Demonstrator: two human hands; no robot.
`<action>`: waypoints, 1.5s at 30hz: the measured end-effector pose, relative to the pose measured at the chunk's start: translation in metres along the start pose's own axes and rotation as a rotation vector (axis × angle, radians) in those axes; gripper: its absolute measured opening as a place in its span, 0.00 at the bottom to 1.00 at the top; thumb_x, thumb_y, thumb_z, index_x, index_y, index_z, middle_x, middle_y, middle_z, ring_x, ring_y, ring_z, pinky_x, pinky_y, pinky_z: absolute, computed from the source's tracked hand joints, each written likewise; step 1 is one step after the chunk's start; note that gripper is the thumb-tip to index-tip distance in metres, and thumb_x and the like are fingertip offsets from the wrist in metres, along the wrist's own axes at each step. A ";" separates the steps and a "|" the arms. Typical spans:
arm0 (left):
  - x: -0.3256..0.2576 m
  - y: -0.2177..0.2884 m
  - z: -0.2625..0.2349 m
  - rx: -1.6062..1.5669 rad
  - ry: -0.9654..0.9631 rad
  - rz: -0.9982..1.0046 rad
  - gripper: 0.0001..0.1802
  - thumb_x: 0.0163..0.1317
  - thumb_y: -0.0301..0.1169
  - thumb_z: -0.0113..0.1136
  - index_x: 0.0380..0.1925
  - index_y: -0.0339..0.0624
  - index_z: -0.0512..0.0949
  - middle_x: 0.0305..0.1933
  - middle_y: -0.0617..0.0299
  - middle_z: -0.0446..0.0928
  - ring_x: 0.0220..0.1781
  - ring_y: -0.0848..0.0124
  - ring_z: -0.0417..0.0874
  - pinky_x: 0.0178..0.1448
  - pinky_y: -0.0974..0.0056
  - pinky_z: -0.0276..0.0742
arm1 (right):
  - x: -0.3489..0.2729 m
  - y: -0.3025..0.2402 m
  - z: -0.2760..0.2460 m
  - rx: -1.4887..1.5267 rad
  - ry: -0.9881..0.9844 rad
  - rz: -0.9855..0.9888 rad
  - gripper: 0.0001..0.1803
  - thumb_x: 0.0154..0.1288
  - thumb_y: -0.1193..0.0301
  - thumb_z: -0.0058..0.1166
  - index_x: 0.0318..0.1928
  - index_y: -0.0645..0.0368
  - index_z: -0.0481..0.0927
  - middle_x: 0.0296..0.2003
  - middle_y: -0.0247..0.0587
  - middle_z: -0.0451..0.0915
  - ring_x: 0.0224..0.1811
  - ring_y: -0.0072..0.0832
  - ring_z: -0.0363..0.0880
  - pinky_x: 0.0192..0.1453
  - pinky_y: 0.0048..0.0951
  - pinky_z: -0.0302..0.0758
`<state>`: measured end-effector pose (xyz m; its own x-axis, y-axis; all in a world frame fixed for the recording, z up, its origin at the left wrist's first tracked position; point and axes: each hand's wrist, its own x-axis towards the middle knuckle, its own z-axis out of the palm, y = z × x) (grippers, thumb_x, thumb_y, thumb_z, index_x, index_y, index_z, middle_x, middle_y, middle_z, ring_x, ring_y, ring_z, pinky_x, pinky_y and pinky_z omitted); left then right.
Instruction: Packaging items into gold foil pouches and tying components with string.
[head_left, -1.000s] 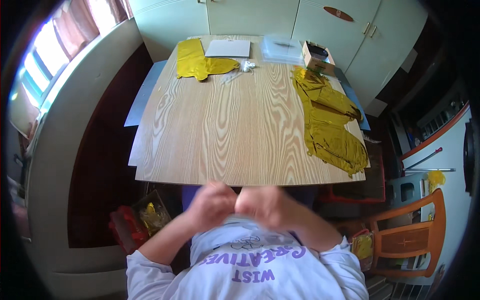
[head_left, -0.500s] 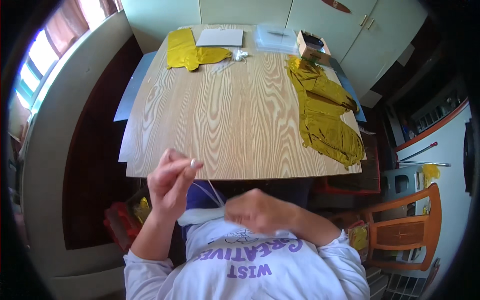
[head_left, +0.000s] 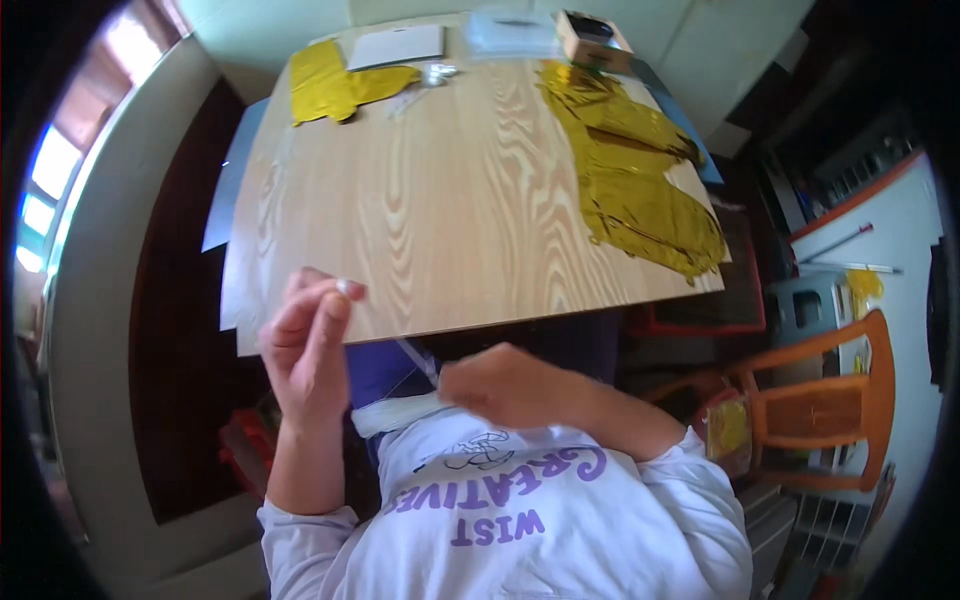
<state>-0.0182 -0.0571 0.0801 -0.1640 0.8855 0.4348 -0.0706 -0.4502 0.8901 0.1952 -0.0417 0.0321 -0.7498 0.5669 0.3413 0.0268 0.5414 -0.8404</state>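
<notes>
My left hand [head_left: 308, 345] is raised at the table's near left edge, thumb and forefinger pinched together. A small white spot [head_left: 343, 287] shows at its fingertips, too small to name. My right hand [head_left: 505, 385] is in front of my shirt, its fingers curled and slightly blurred. From its fingers a thin, whitish, see-through strip [head_left: 418, 358] runs up toward the table edge. Whether the strip reaches my left hand cannot be made out. Below the hands, a bundle of white material [head_left: 395, 412] lies across my lap.
On the wooden table [head_left: 450, 220] lie flat gold foil balloons [head_left: 640, 180] at right and another gold foil balloon [head_left: 325, 85] at far left. Behind are a white flat box [head_left: 398, 47], clear plastic sheets [head_left: 510, 35] and an open carton [head_left: 594, 45]. A wooden chair [head_left: 815, 405] stands right.
The view has tilted and shifted, so the table sits higher and slanted. My left hand stays pinched; my right hand stays curled near the strip, with only slight movement.
</notes>
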 end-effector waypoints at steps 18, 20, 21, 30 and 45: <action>-0.002 0.020 0.018 -0.446 -0.208 -0.345 0.06 0.66 0.24 0.55 0.36 0.32 0.80 0.37 0.60 0.74 0.40 0.74 0.73 0.45 0.72 0.64 | -0.030 -0.013 -0.054 -0.180 0.033 0.200 0.27 0.64 0.60 0.58 0.58 0.63 0.71 0.54 0.54 0.74 0.52 0.40 0.77 0.57 0.37 0.72; -0.011 0.019 0.033 -0.412 -0.225 -0.392 0.05 0.64 0.23 0.57 0.33 0.31 0.80 0.36 0.59 0.74 0.40 0.74 0.73 0.45 0.72 0.64 | -0.011 -0.024 -0.044 0.096 0.198 0.069 0.31 0.64 0.60 0.60 0.62 0.62 0.68 0.55 0.50 0.74 0.56 0.34 0.75 0.60 0.34 0.70; -0.013 0.017 0.037 -0.341 -0.177 -0.412 0.04 0.61 0.22 0.58 0.32 0.32 0.80 0.36 0.58 0.75 0.38 0.74 0.74 0.42 0.72 0.66 | -0.004 -0.025 -0.036 0.297 0.256 0.054 0.32 0.65 0.61 0.60 0.65 0.61 0.66 0.54 0.45 0.74 0.58 0.29 0.72 0.62 0.32 0.68; -0.014 -0.059 0.000 0.409 -0.105 0.261 0.13 0.68 0.28 0.52 0.45 0.28 0.77 0.47 0.54 0.77 0.47 0.66 0.78 0.53 0.62 0.75 | -0.029 -0.043 0.003 -0.195 0.260 -0.134 0.08 0.64 0.67 0.53 0.30 0.58 0.76 0.23 0.41 0.77 0.27 0.41 0.80 0.31 0.40 0.74; -0.071 -0.080 -0.025 0.254 -0.285 -0.100 0.07 0.61 0.26 0.58 0.32 0.31 0.81 0.29 0.60 0.68 0.36 0.68 0.68 0.41 0.65 0.66 | -0.011 -0.019 -0.022 -0.136 0.343 -0.288 0.08 0.64 0.65 0.53 0.33 0.55 0.77 0.24 0.40 0.77 0.25 0.39 0.78 0.29 0.38 0.74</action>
<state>-0.0256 -0.0869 -0.0250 0.1141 0.9359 0.3333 0.1794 -0.3494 0.9197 0.2173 -0.0447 0.0534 -0.4785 0.5411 0.6915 -0.0468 0.7707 -0.6355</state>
